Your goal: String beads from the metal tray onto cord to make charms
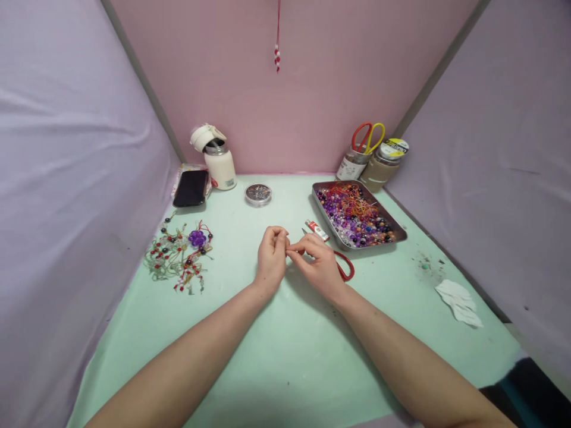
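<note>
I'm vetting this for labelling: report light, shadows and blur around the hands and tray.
Head view: soft light, a faint shadow on the table below the right hand; right and left hand without strong blur; beads in the tray slightly soft; anything pinched too small to make out.

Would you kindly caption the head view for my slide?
Left hand and right hand close together over a green table, between beaded cords and a tray of beads.

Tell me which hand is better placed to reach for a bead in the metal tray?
Probably the right hand: it is nearer the metal tray of beads. The left hand is farther off. Both are pinched close together, whatever they hold too small to tell, so the right would first have to break off.
</note>
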Available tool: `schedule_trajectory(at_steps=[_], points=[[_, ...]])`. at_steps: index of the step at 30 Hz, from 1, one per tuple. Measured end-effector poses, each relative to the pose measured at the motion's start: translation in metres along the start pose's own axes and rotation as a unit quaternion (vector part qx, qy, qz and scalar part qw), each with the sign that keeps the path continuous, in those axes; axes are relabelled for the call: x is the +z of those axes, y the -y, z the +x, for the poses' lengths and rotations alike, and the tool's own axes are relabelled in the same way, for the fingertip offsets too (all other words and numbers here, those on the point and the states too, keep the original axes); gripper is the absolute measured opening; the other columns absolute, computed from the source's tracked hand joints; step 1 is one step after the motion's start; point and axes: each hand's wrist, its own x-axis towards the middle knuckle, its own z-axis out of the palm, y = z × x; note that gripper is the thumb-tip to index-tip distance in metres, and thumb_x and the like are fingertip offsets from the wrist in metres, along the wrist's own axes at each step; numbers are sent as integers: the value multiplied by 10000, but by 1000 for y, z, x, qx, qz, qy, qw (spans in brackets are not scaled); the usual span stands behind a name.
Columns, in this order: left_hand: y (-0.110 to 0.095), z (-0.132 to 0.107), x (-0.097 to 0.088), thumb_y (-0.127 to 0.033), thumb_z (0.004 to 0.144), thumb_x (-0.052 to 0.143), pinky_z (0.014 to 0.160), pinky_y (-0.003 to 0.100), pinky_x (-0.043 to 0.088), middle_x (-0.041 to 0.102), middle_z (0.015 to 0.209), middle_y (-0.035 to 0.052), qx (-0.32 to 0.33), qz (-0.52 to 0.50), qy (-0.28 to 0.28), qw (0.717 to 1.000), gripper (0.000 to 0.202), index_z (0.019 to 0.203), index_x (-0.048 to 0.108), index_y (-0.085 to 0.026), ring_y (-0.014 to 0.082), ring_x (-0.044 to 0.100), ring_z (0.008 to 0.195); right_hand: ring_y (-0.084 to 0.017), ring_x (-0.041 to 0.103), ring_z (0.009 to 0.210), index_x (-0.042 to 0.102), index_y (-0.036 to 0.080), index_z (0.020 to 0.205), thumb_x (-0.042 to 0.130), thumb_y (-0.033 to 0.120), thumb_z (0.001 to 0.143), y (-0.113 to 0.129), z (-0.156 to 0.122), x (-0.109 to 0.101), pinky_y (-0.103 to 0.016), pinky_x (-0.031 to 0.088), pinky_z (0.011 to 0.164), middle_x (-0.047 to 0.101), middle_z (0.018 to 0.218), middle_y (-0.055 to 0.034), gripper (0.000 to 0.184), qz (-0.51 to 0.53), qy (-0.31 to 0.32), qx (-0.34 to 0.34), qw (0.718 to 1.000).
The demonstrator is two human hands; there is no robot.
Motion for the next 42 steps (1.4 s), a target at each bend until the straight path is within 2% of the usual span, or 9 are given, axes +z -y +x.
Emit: schedule_trajectory(at_steps=[4,8,13,17,20,24,33,42], points=[[3,1,-1,-340,886,480,572,227,364,429,618,-52,6,20,0,1000,158,815,482,-199,102,423,577,-158,517,746,596,208,737,556,210,863,2,0,0,-308,395,718,561,718,-4,132,22,18,20,999],[5,5,-4,-343,891,467,533,230,332,395,588,-62,8,8,-11,1000,153,823,472,-207,102,386,536,-141,504,714,573,209,768,544,250,865,-3,2,-1,-280,397,662,564,769,-1,109,105,-8,101,989],[0,6,-4,-315,859,510,673,247,418,536,678,-16,17,9,12,1000,151,773,522,-191,116,515,665,-136,547,741,565,198,765,569,305,832,-12,6,0,-275,420,674,640,893,-29,126,227,-39,200,952],[-1,7,-3,-288,810,561,738,264,436,584,696,-5,-17,16,29,999,119,765,585,-181,126,550,706,-103,469,582,574,197,761,603,322,794,-15,8,-2,-268,403,616,582,691,19,133,235,-68,242,939],[3,9,-4,-270,764,609,755,272,442,626,719,1,-45,-3,34,998,97,797,620,-179,135,579,731,-98,443,558,567,197,743,626,327,768,-15,10,-5,-265,398,595,546,642,34,145,228,-78,250,938],[9,10,-5,-268,719,661,751,268,444,671,777,15,-65,-30,41,997,122,804,649,-180,139,603,765,-112,469,583,588,193,742,634,350,760,-17,12,-8,-276,425,617,548,650,24,165,215,-57,244,944],[4,8,-2,-285,680,709,715,266,433,683,759,29,-99,-58,82,990,132,745,692,-171,133,573,717,-162,578,731,625,195,726,637,336,760,-21,12,-12,-330,462,757,644,733,-6,145,151,-42,193,969],[4,10,-5,-325,639,765,621,226,396,629,687,15,-184,-126,130,966,221,757,708,-147,93,513,637,-127,558,665,654,184,747,669,321,734,-19,15,-18,-298,465,700,644,710,5,138,230,0,240,943]])
